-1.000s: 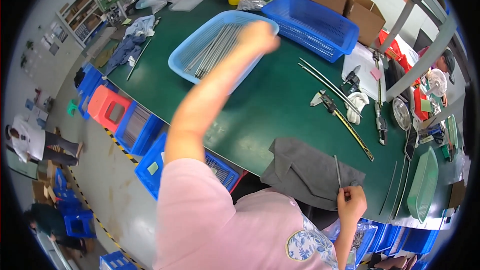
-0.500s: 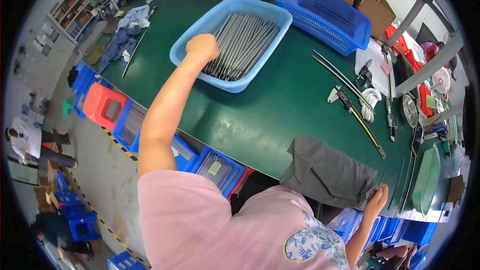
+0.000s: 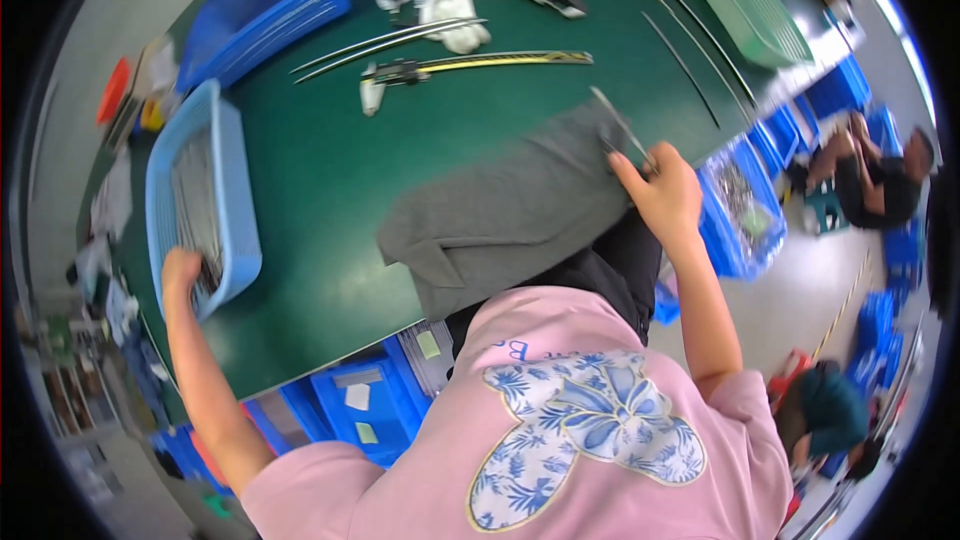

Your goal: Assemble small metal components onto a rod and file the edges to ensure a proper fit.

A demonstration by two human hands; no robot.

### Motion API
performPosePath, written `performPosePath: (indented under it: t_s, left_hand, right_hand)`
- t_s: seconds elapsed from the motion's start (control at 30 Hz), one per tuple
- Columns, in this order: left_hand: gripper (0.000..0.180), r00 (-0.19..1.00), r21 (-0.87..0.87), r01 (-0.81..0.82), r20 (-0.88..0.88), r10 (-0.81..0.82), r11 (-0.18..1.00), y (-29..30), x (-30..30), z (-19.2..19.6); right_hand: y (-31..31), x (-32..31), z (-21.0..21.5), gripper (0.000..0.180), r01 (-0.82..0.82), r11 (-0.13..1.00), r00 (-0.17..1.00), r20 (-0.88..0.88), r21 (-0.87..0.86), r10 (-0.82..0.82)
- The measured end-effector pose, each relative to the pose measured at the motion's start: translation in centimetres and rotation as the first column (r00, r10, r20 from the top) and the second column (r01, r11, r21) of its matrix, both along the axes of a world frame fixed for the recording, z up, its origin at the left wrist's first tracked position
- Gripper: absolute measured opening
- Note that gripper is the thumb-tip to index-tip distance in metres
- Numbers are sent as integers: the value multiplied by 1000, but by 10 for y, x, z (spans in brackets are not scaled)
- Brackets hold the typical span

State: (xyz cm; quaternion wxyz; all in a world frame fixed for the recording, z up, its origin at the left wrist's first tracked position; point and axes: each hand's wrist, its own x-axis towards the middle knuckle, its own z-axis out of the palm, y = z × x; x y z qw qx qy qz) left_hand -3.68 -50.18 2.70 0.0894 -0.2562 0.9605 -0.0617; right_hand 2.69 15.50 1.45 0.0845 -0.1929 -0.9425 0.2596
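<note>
Matt grey cloth point(image 3: 510, 215), shiny thin metal rod point(image 3: 622, 127), light-blue plastic basket point(image 3: 235, 210), smooth matt green tabletop point(image 3: 330, 170)

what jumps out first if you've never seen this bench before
The left hand reaches into a light blue basket of thin metal rods at the green table's left end. The right hand pinches one thin rod over a grey cloth near the front edge.

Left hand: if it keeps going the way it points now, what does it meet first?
The left hand reaches over the near end of the light-blue basket. Going straight on, it would probably meet the thin metal rods lying inside first, though it may already touch them; depth is unclear.
</note>
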Motion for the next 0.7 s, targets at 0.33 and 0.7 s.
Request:
performPosePath:
  t_s: [0.33, 0.7]
  left_hand:
    - [24, 827, 984, 41, -132, 546, 175, 3, 29, 83]
    - [28, 833, 789, 548, -482, 272, -278, 317, 89, 6]
  right_hand:
    - [20, 18, -36, 30, 118, 927, 949, -234, -355, -210]
    - [17, -10, 10, 33, -313, 950, 932, -192, -4, 307]
